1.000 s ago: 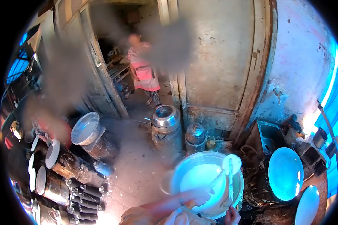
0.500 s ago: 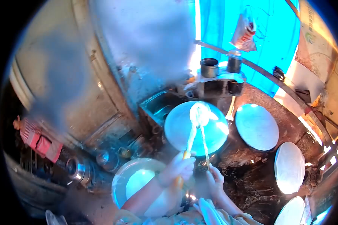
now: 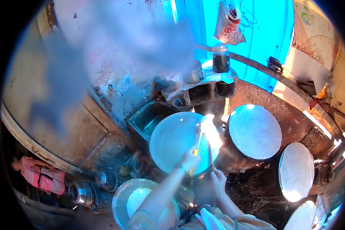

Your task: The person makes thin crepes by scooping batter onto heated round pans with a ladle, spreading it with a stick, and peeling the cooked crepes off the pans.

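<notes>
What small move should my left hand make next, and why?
Perhaps ease the tool slightly left before lowering it: your left hand holds it with its shaft over the pan, but glare hides its far end.

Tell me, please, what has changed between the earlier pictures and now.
The view has turned right. The left hand, with the ladle, and the right hand, with the thin stick, have moved right, from the basin to the large round pan. Neither visibly took hold of or let go of anything. The basin, the pan and the silver pot seem to have stayed put.
</notes>
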The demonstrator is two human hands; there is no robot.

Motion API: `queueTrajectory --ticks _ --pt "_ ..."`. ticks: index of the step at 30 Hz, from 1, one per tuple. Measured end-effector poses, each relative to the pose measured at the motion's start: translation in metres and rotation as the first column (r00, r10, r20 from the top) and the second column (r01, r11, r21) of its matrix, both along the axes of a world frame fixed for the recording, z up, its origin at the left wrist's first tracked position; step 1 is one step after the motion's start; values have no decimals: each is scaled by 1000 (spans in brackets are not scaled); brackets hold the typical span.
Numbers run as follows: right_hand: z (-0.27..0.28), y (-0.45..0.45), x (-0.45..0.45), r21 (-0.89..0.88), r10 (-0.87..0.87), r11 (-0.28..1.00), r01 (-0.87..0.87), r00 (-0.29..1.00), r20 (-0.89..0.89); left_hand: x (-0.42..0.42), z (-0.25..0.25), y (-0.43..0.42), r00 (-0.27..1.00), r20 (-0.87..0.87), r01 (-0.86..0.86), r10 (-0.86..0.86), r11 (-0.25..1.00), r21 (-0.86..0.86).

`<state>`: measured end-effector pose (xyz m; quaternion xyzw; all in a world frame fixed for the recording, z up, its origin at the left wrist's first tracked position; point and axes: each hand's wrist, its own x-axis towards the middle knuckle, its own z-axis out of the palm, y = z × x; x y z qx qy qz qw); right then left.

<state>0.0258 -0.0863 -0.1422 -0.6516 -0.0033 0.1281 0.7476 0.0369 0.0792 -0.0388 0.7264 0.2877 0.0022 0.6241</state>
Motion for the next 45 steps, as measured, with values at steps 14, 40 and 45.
queueTrajectory --ticks 14,40,45 --pt "21 45 7 212 -36 974 80 978 -205 7 -26 64 994 -99 91 -37 783 615" --pt "8 101 74 104 200 976 -193 978 -54 -116 -34 117 954 -32 -288 299 939 189" --pt "37 125 46 -108 317 942 -318 948 -24 -171 -62 102 924 76 -381 376 922 65"
